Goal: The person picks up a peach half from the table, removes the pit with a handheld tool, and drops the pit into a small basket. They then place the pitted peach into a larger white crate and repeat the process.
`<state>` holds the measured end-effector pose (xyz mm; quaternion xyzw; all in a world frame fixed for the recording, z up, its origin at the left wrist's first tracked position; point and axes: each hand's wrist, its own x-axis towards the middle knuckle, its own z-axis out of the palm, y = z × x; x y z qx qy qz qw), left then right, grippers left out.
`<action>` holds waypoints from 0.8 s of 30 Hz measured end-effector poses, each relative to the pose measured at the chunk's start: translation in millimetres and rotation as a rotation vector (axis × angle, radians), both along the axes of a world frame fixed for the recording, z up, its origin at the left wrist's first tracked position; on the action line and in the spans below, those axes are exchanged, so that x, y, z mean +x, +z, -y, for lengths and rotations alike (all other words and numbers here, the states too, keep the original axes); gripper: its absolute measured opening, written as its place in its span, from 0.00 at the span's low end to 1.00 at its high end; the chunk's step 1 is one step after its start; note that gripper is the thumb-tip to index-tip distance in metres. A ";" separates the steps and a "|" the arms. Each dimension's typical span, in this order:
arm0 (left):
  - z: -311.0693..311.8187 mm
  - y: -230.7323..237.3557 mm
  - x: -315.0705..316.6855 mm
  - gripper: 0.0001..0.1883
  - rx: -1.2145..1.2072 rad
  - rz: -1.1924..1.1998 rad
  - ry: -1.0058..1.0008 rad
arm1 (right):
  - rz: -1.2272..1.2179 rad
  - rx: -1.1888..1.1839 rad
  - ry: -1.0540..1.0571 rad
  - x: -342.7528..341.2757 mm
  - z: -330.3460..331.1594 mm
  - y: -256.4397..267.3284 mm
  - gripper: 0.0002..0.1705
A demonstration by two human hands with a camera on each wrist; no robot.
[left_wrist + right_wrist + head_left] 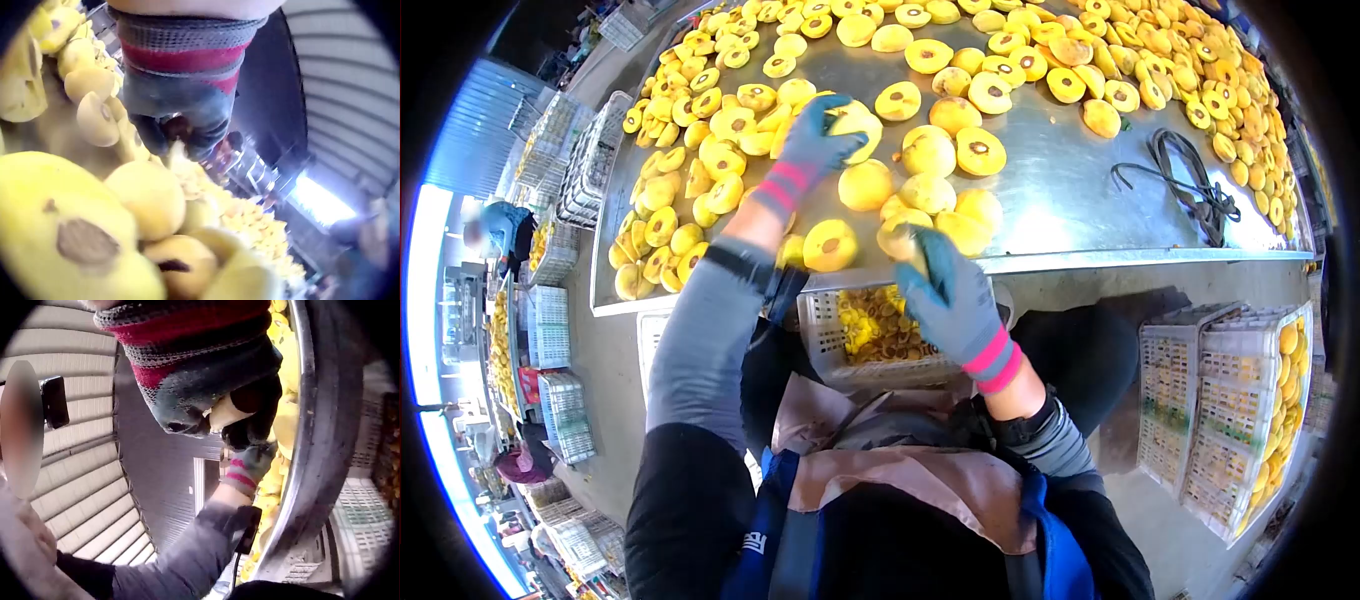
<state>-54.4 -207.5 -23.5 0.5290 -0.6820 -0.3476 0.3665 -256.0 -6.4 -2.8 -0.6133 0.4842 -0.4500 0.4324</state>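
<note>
In the head view, yellow peach halves [830,245] lie cut over a metal table, many with a brown centre. My left hand [812,150], in a grey and teal glove with pink bands, grips a peach half [860,128] between thumb and fingers above the pile. Its fingers curl down over the fruit in the left wrist view. Closer to the table's near edge, my right hand [960,300] is curled round a pale, handle-like piece [230,414]; its far end is hidden, and I cannot tell its kind. A peach half [897,238] lies right at the right fingertips.
Under the table's near edge [1100,258], between the knees, stands a white crate [822,335] with brown pits and yellow scraps. A black strap [1190,185] lies on the table's right part. Crates of fruit [1230,410] stand at right; more crates and people are at left.
</note>
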 end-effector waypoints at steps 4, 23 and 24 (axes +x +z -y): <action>-85.5 39.0 5.7 0.22 0.314 -0.438 -0.046 | 0.100 -0.036 -0.045 10.3 7.7 5.3 0.21; -182.5 34.0 -22.2 0.25 -0.630 0.192 0.186 | -0.039 -0.400 -0.196 37.4 -11.3 -2.7 0.31; -182.9 35.9 -24.0 0.25 -0.639 0.211 0.191 | -0.064 -0.411 -0.194 36.5 -9.9 -2.2 0.31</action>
